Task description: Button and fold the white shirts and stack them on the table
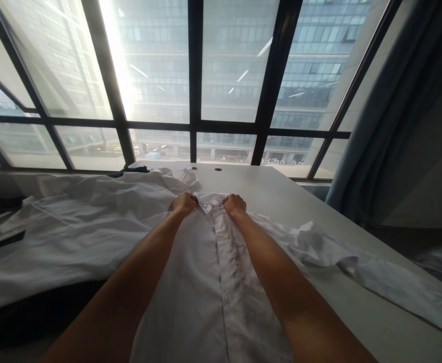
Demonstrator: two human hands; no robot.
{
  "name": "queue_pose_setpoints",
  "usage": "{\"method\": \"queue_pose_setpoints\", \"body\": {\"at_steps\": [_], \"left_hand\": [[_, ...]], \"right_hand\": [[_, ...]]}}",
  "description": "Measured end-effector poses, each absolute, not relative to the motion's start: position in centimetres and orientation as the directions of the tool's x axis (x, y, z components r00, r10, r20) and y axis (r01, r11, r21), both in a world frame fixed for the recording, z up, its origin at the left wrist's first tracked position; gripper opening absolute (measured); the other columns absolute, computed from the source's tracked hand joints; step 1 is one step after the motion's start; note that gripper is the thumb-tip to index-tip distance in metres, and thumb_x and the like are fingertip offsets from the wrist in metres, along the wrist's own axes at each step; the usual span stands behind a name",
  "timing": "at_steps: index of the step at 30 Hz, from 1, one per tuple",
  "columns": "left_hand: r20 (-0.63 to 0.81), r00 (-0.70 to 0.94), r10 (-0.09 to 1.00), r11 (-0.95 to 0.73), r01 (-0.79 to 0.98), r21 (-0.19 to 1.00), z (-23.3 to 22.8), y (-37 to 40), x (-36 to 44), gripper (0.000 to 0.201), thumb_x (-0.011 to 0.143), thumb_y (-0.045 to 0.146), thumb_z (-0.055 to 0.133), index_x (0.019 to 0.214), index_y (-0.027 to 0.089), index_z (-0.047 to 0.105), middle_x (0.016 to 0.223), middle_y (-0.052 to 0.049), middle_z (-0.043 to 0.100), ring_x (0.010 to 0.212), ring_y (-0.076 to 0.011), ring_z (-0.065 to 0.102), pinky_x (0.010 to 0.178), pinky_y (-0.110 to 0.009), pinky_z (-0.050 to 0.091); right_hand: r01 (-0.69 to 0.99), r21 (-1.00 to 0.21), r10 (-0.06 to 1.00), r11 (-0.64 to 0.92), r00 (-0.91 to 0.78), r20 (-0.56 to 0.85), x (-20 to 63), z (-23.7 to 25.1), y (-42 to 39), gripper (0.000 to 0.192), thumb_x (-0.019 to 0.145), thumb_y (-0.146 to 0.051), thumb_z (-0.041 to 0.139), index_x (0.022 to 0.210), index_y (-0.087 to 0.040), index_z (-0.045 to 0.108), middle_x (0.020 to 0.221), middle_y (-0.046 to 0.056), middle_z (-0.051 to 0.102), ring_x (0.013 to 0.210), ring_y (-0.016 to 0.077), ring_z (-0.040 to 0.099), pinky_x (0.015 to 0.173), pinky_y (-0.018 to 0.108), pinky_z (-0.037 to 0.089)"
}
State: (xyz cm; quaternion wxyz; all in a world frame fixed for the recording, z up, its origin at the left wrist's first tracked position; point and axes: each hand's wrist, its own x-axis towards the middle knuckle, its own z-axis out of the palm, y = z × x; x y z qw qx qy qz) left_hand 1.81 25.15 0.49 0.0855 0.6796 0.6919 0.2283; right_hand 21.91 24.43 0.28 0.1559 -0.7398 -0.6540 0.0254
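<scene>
A white button-up shirt (pixel 209 282) lies flat, front up, on a white table (pixel 281 196), its collar pointing away from me. My left hand (pixel 184 202) grips the collar's left side. My right hand (pixel 235 203) grips the collar's right side. Both arms stretch out over the shirt body. The shirt's right sleeve (pixel 357 262) trails crumpled across the table toward the right.
More white garments (pixel 85 222) lie spread over the left of the table, with a dark piece of cloth (pixel 132 170) behind them. A large window with dark frames (pixel 195 101) stands behind the table. A blue-grey curtain (pixel 391 116) hangs at the right.
</scene>
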Motion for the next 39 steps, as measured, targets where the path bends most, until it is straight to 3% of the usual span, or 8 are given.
{"method": "queue_pose_setpoints", "body": {"at_steps": [10,16,21,26,29,32,34,39], "left_hand": [[0.186,-0.008,0.983,-0.047,0.956,0.289,2.3,21.4,1.9,0.04,0.092,0.035,0.05,0.118,0.012,0.068,0.117,-0.02,0.069,0.108,-0.0341,0.065,0.088,-0.041,0.05],[0.141,0.326,0.935,-0.348,0.92,0.179,1.0,14.7,2.9,0.044,0.096,0.043,0.041,0.118,0.016,0.068,0.122,-0.018,0.067,0.118,-0.0352,0.06,0.099,-0.047,0.045],[0.09,0.395,0.915,-0.403,0.906,0.13,-2.4,12.5,2.8,0.054,0.1,0.048,0.034,0.146,0.023,0.043,0.159,-0.015,0.029,0.147,-0.0333,0.024,0.114,-0.061,0.02],[0.096,0.371,0.924,-0.381,0.915,0.13,-3.7,13.1,2.3,0.058,0.1,0.052,0.028,0.151,0.024,0.036,0.162,-0.012,0.022,0.149,-0.0304,0.018,0.117,-0.059,0.013],[0.1,0.374,0.922,-0.384,0.916,0.115,-3.7,13.1,2.3,0.059,0.1,0.053,0.028,0.151,0.025,0.035,0.162,-0.011,0.022,0.149,-0.0305,0.018,0.117,-0.058,0.014],[0.093,0.374,0.923,-0.383,0.917,0.114,-3.7,12.9,2.2,0.057,0.1,0.053,0.029,0.151,0.027,0.035,0.162,-0.01,0.023,0.149,-0.0293,0.018,0.116,-0.059,0.015],[0.096,0.381,0.92,-0.391,0.913,0.119,-3.7,12.7,2.2,0.057,0.1,0.053,0.028,0.151,0.028,0.035,0.162,-0.009,0.023,0.149,-0.0286,0.018,0.116,-0.06,0.014],[0.162,0.38,0.911,-0.406,0.897,0.175,-3.5,12.1,2.1,0.058,0.1,0.057,0.025,0.151,0.031,0.034,0.161,-0.007,0.028,0.149,-0.0289,0.02,0.116,-0.062,0.014]], "right_hand": [[0.975,-0.217,0.962,-0.04,0.096,0.254,21.3,1.1,20.3,0.042,0.097,-0.035,0.044,0.132,-0.015,0.054,0.136,0.019,0.054,0.114,0.0278,0.059,0.094,0.036,0.046],[0.964,-0.161,0.966,0.214,-0.184,0.181,20.8,1.1,13.9,0.04,0.098,-0.037,0.041,0.129,-0.022,0.059,0.138,0.01,0.057,0.125,0.0249,0.052,0.106,0.035,0.037],[0.952,-0.186,0.965,0.244,-0.258,-0.053,20.3,-0.7,12.2,0.058,0.1,-0.046,0.033,0.153,-0.022,0.034,0.162,0.008,0.022,0.149,0.0285,0.019,0.118,0.052,0.016],[0.958,-0.206,0.971,0.2,-0.223,-0.091,19.8,-2.0,12.4,0.062,0.101,-0.051,0.023,0.157,-0.024,0.021,0.165,0.005,0.008,0.151,0.027,0.004,0.117,0.058,0.003],[0.947,-0.226,0.97,0.227,-0.241,-0.038,20.2,-1.8,12.4,0.059,0.102,-0.047,0.025,0.155,-0.023,0.028,0.164,0.005,0.016,0.15,0.0245,0.012,0.119,0.052,0.009],[0.952,-0.242,0.978,0.189,-0.159,0.137,23.3,-0.5,12.4,0.05,0.102,-0.04,0.027,0.143,-0.023,0.049,0.153,0.008,0.042,0.141,0.0207,0.036,0.116,0.037,0.026],[0.971,-0.239,0.975,0.033,0.021,0.221,27.5,0.7,12.3,0.044,0.1,-0.032,0.03,0.13,-0.023,0.062,0.139,0.009,0.057,0.127,0.0213,0.052,0.107,0.033,0.037],[0.924,-0.099,0.913,-0.37,0.382,0.148,41.1,2.7,10.7,0.042,0.081,-0.023,0.06,0.121,-0.018,0.07,0.128,0.018,0.063,0.115,0.0302,0.06,0.091,0.038,0.047]]}}
